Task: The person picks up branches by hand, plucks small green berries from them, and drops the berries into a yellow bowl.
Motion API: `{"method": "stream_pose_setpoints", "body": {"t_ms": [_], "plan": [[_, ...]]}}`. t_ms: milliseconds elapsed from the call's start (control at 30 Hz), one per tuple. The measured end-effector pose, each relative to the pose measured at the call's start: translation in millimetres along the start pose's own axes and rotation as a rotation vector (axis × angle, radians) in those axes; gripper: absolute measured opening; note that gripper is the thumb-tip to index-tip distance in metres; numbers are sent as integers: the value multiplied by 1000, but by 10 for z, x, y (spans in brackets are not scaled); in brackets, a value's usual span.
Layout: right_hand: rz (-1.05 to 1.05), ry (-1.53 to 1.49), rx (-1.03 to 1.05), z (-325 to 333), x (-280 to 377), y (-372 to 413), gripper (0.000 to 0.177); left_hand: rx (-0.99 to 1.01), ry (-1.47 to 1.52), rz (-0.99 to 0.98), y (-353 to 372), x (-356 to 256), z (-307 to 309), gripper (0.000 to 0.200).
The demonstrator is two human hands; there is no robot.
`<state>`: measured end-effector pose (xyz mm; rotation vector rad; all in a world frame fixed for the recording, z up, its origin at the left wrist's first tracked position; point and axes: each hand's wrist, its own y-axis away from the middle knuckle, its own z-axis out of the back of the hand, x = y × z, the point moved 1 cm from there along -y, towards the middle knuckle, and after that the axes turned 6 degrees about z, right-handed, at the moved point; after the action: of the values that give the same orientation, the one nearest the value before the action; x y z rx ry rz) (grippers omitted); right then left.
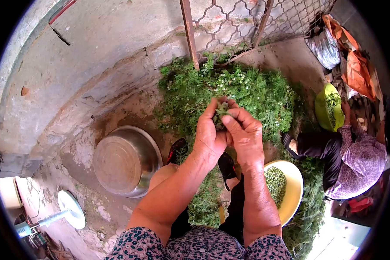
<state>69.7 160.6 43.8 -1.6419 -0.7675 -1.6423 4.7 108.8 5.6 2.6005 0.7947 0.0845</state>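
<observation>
A small green sprig (pixel 221 113) with pale, knobbly seed cones is held between my two hands in front of me. My left hand (pixel 209 132) is closed around its lower part, fingers curled up behind it. My right hand (pixel 247 132) pinches the sprig between thumb and fingers. Below them spreads a large heap of feathery green branches (pixel 264 93) dotted with pale cones. To the right of my forearm stands a yellow basin (pixel 295 186) with many loose small green cones (pixel 274 184) in it.
An upturned metal pot (pixel 117 164) rests on the floor at left, near a pale blue fan (pixel 71 209). A metal lattice gate (pixel 229 28) leans behind the heap. At right another person (pixel 359 160) sits by a lime-green basin (pixel 326 108); orange sacks (pixel 359 71) lie beyond.
</observation>
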Motion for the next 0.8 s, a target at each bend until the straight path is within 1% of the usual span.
{"method": "stream_pose_setpoints", "body": {"t_ms": [67,133,233,267,367,400,467,500,533,600,667,700,800], "plan": [[-128,-296,-62,17,34,-17,8,30,41,26,-10,-17,24,26],[-161,-297,-41,84,16,-41,10,64,-47,-6,35,-25,31,30],[-251,-529,-67,123,-16,-63,11,34,1,-14,62,-25,-65,31],[-251,-529,-68,131,-22,-65,11,17,24,-19,67,-25,-80,32],[-256,-738,-49,166,-47,-82,12,10,37,-4,54,-13,-81,31],[-255,-738,-49,175,-46,-85,12,11,37,-4,45,-18,-48,31],[-238,-708,-70,196,-41,-88,12,160,-153,31,29,-19,29,30],[-236,-707,-70,206,-26,-94,12,124,-141,41,46,-11,9,25],[-221,-666,-72,221,2,-97,12,125,-140,43,38,2,7,25],[-206,-623,-75,254,31,-109,12,-61,-110,21,10,29,35,21],[-197,-431,-66,287,42,-116,11,-44,-131,50,-1,35,69,20],[-197,-429,-68,291,53,-111,11,-29,-152,78,-3,41,77,19],[-193,-333,-26,290,84,-99,11,-37,-185,70,-11,57,69,18]]}}
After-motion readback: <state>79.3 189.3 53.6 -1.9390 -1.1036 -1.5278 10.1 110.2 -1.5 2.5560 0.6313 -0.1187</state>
